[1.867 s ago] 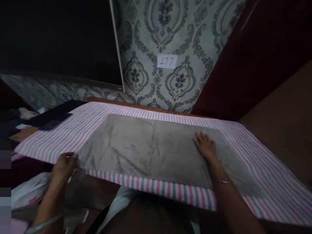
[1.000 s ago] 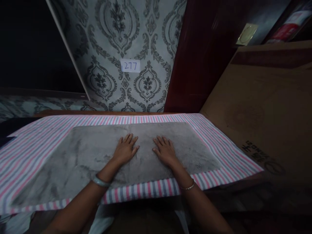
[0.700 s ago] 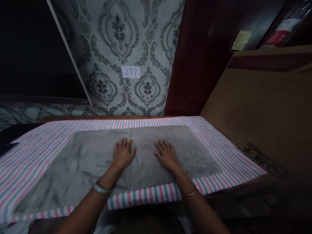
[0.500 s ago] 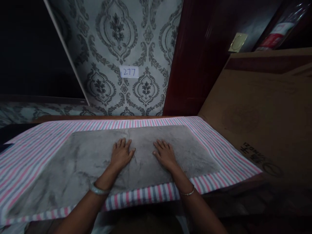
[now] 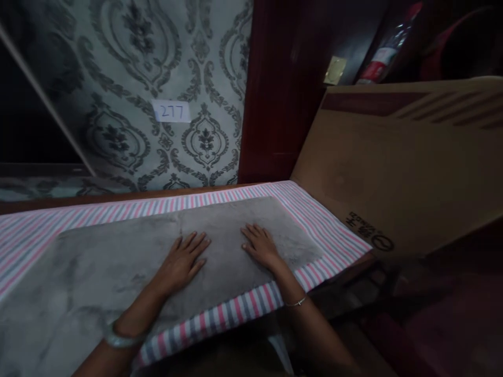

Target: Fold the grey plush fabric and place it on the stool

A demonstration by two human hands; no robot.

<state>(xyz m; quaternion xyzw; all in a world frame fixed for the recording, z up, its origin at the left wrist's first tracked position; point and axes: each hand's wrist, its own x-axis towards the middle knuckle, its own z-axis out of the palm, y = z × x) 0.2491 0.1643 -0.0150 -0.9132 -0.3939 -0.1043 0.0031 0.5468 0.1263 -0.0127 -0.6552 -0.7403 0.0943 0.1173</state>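
A grey plush mat (image 5: 118, 262) lies spread over a pink, grey and white striped cloth (image 5: 326, 235). My left hand (image 5: 181, 264) rests palm down on the middle of the mat, its fingers stretched out and slightly apart. To the right of it, my right hand (image 5: 260, 245) also lies flat on the mat with spread fingers. Neither hand holds anything. Faint creases and darker patches show in the mat's pile, mostly on the left part. The mat's left end runs out of view.
A large cardboard box (image 5: 412, 167) stands at the right end of the table. A plastic bottle with a red label (image 5: 383, 55) is behind it. At the back are a patterned wall with a paper label (image 5: 172, 111) and a dark screen (image 5: 31, 115).
The view has turned to the right, so the table and wall appear shifted left. Both hands stay flat on the mat, and the right hand now lies closer to the mat's right end.
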